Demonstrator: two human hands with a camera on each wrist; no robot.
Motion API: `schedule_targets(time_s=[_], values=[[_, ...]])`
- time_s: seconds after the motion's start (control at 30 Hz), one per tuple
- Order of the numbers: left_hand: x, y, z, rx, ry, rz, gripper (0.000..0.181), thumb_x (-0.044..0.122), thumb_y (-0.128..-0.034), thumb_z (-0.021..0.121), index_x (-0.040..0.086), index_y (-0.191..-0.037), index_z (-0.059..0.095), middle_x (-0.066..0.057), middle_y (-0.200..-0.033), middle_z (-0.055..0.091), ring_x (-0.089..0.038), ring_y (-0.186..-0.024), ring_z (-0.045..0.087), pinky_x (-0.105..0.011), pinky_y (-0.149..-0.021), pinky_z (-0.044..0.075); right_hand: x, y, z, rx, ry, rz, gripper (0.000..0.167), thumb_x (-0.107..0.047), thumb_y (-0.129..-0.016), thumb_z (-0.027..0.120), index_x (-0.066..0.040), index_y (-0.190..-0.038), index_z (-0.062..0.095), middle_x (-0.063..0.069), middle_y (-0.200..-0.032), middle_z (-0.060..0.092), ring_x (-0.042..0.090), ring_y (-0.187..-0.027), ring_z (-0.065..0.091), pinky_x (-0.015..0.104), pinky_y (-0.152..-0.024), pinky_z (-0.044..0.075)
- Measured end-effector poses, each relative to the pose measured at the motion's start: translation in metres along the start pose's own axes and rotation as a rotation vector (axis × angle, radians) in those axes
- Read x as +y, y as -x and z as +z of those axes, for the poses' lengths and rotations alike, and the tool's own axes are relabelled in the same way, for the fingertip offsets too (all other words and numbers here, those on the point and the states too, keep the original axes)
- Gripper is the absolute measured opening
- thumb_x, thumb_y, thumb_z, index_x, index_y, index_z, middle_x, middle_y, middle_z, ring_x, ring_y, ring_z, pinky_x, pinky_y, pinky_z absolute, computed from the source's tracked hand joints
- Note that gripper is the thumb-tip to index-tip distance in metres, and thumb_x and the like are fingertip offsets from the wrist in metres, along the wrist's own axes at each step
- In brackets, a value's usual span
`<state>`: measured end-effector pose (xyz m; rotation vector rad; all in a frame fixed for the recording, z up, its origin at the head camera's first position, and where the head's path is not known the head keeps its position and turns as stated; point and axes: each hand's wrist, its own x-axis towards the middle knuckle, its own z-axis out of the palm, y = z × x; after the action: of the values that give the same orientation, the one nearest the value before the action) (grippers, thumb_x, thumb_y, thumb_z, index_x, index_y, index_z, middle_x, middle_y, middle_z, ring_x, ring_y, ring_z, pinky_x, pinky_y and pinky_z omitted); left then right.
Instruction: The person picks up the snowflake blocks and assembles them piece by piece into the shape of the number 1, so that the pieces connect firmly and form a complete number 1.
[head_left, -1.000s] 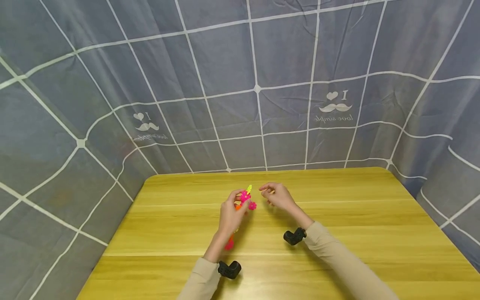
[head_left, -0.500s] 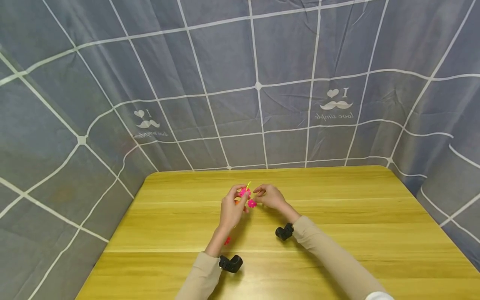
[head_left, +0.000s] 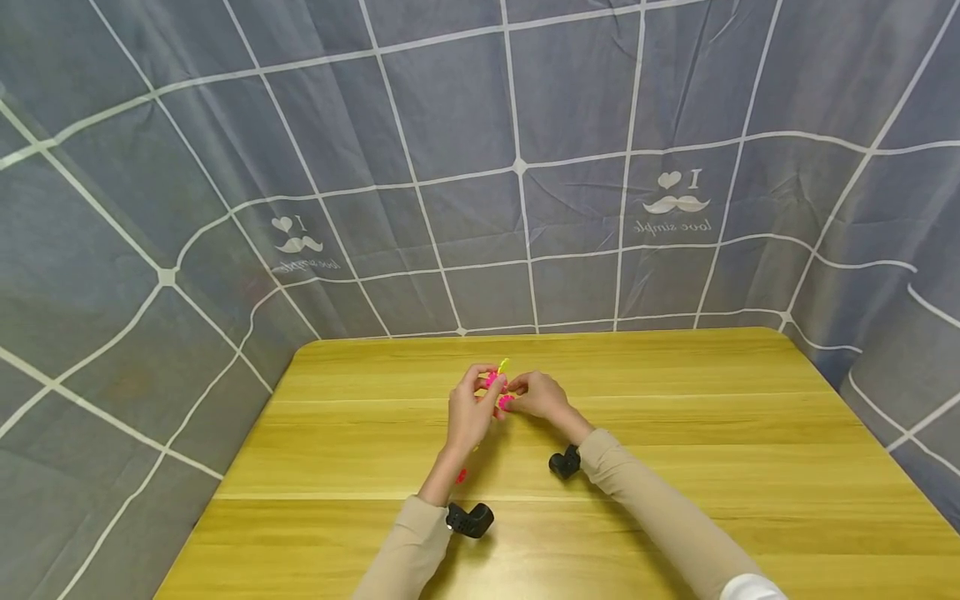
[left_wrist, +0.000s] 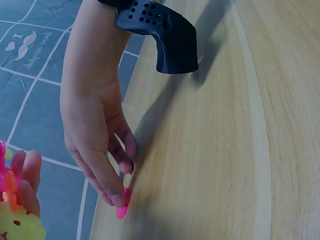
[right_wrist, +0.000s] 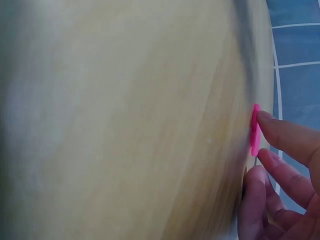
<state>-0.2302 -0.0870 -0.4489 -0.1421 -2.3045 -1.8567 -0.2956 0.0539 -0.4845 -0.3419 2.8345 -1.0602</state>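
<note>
My left hand point(head_left: 470, 414) grips a cluster of small plastic snowflake discs. A pink disc point(head_left: 492, 380) and a yellow disc point(head_left: 504, 365) show at its fingertips; in the left wrist view an orange disc point(left_wrist: 11, 189) and a yellow-green disc point(left_wrist: 19, 226) show beside the fingers. My right hand point(head_left: 542, 397) holds another pink snowflake disc point(right_wrist: 255, 130) at thumb and fingertips, seen edge-on in the right wrist view. Beside my left wrist, a red-pink disc point(head_left: 461, 476) shows partly; whether it is joined to the cluster cannot be told.
Both hands are over the wood-grain table point(head_left: 675, 467). A grey curtain point(head_left: 570, 208) with white lines hangs behind and beside it. Black camera mounts sit on the left wrist point(head_left: 471, 521) and the right wrist point(head_left: 565, 462).
My right hand has moved left and now holds the lower pink disc, having been apart from it. My left hand keeps its grip and has shifted slightly right.
</note>
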Motion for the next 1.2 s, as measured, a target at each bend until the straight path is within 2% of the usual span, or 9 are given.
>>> schedule_targets(time_s=[0.07,0.2,0.3,0.4,0.5,0.73,1.0,1.1,1.2], values=[[0.000,0.000,0.001,0.001,-0.005,-0.001,0.025,0.024,-0.0950,0.061,0.009,-0.115,0.060,-0.017,-0.089,0.070,-0.051,-0.060,0.063,-0.015,-0.037,0.031,0.000,0.001,0.001,0.004,0.013,-0.001,0.030,-0.025,-0.075,0.082,-0.011,-0.100,0.075,0.003,-0.092,0.073,0.017,-0.085,0.065,0.028,-0.068,0.048],[-0.001,0.000,0.001,0.003,0.000,0.001,0.022,0.024,-0.0953,0.061,0.010,-0.113,0.060,-0.023,-0.091,0.067,-0.047,-0.056,0.063,-0.015,-0.037,0.031,-0.001,0.001,0.001,0.006,0.017,-0.007,0.026,-0.023,-0.074,0.082,-0.012,-0.097,0.076,0.002,-0.090,0.074,0.015,-0.081,0.065,0.027,-0.065,0.047],[0.000,0.000,0.000,0.004,0.003,-0.001,0.023,0.023,-0.0954,0.060,0.010,-0.113,0.060,-0.029,-0.095,0.064,-0.030,-0.046,0.064,-0.015,-0.037,0.031,-0.002,0.000,0.001,-0.004,0.021,-0.004,0.025,-0.023,-0.074,0.082,-0.012,-0.096,0.076,0.002,-0.089,0.073,0.015,-0.081,0.065,0.026,-0.065,0.046],[0.001,0.000,0.000,0.011,-0.001,-0.008,0.024,0.023,-0.0953,0.060,0.008,-0.114,0.061,-0.028,-0.096,0.064,-0.009,-0.041,0.059,-0.015,-0.037,0.032,-0.001,0.000,0.000,-0.014,0.020,0.002,0.026,-0.023,-0.075,0.082,-0.011,-0.096,0.073,0.001,-0.089,0.072,0.014,-0.082,0.064,0.027,-0.067,0.046],[0.005,0.001,0.000,0.024,0.002,-0.011,0.025,0.021,-0.0951,0.061,0.005,-0.115,0.062,-0.028,-0.097,0.065,-0.001,-0.041,0.055,-0.015,-0.037,0.033,0.000,0.001,0.000,-0.017,0.000,0.013,0.027,-0.022,-0.075,0.083,-0.011,-0.095,0.070,0.001,-0.087,0.070,0.014,-0.080,0.063,0.027,-0.067,0.045],[0.038,0.014,-0.009,0.031,-0.019,0.024,0.022,0.009,-0.0937,0.061,-0.004,-0.110,0.063,-0.029,-0.091,0.065,0.000,-0.044,0.055,-0.017,-0.042,0.042,0.005,0.005,-0.005,-0.021,-0.097,-0.018,0.018,-0.008,-0.082,0.073,-0.004,-0.099,0.069,0.005,-0.083,0.069,0.013,-0.071,0.059,0.024,-0.063,0.044],[0.043,0.016,-0.010,0.033,-0.039,0.023,0.022,0.010,-0.0935,0.062,-0.005,-0.109,0.063,-0.030,-0.089,0.066,-0.001,-0.052,0.057,-0.015,-0.044,0.043,0.006,0.015,-0.020,0.011,-0.209,-0.048,0.020,-0.008,-0.088,0.064,0.001,-0.106,0.067,0.008,-0.079,0.063,0.009,-0.051,0.051,0.020,-0.044,0.041],[0.044,0.017,-0.010,0.022,-0.049,0.015,0.022,0.010,-0.0942,0.060,-0.006,-0.110,0.063,-0.029,-0.087,0.066,-0.003,-0.053,0.058,-0.016,-0.044,0.043,0.003,0.019,-0.028,0.032,-0.243,-0.050,0.023,-0.009,-0.089,0.062,0.001,-0.109,0.065,0.008,-0.081,0.063,0.016,-0.052,0.057,0.020,-0.042,0.041],[0.043,0.016,-0.009,0.006,-0.063,0.009,0.023,0.010,-0.0952,0.059,-0.006,-0.111,0.062,-0.028,-0.086,0.065,-0.015,-0.054,0.063,-0.015,-0.044,0.042,-0.001,0.023,-0.037,0.046,-0.258,-0.060,0.026,-0.009,-0.090,0.060,0.003,-0.114,0.062,0.010,-0.081,0.064,0.027,-0.057,0.063,0.021,-0.042,0.040]])
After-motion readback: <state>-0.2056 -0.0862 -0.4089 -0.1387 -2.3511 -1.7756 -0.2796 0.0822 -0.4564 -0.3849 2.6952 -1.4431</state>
